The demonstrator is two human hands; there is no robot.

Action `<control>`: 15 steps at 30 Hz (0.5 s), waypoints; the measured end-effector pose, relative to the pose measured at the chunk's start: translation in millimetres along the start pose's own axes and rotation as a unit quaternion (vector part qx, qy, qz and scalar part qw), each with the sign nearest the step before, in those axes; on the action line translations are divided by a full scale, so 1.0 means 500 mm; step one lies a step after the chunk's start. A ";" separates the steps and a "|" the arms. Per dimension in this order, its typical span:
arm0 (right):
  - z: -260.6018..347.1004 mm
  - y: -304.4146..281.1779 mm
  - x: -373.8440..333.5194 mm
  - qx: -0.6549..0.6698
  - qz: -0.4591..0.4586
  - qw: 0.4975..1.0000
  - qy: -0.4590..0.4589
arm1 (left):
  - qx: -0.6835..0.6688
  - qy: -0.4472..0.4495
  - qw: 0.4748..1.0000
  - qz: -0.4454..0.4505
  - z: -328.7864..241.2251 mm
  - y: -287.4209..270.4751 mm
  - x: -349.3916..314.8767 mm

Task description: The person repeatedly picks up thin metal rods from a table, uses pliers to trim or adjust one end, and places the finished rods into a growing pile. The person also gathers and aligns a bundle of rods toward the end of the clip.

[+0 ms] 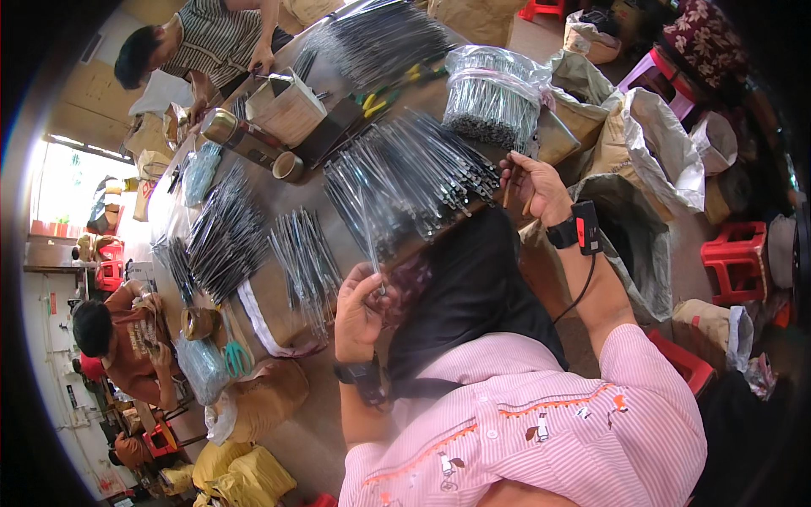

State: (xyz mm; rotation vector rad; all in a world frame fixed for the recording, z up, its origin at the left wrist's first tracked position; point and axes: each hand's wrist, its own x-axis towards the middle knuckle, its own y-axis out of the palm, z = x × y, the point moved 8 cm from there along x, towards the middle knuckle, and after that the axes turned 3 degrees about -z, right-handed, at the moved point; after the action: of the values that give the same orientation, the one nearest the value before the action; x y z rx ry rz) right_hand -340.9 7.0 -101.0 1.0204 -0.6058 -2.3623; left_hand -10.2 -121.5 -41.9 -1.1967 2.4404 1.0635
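My left hand (359,308) is closed at the table's near edge, pinching a thin metal strip (372,245) that stretches up over the pile. My right hand (534,188) is at the right end of the same pile, thumb and fingers pinched together; what they hold is too small to make out. Narrow brown bits show by its lower fingers. Between my hands lies a wide pile of metal strips (405,177) with small blocky ends. Just beyond my right hand stands a thick round bundle of strips (492,97) wrapped in clear plastic.
Smaller strip piles (226,237) lie to the left, and another pile (376,42) at the back. A cup (288,166), a wooden box (285,110) and yellow-handled pliers (372,106) stand among them. Open sacks (646,152) and a red stool (733,262) are at right. Two people work at left.
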 end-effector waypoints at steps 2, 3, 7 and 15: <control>-0.007 0.005 -0.016 0.034 0.023 0.999 0.012 | 0.008 0.011 1.000 0.006 -0.002 0.005 -0.010; -0.014 0.004 -0.031 0.046 0.031 0.998 0.021 | 0.009 0.010 1.000 0.001 0.000 0.003 -0.015; -0.036 0.001 -0.081 0.040 0.046 0.997 0.045 | 0.009 0.006 1.000 -0.027 0.007 -0.012 -0.032; 0.063 0.022 -0.012 0.109 0.058 0.991 -0.043 | 0.004 -0.001 1.000 -0.006 0.023 0.012 -0.042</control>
State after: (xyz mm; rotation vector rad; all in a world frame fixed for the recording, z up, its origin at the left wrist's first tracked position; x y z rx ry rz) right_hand -358.2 8.5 -71.9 0.9480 -0.9471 -2.2831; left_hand -2.4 -98.9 -37.1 -1.2056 2.4313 1.0489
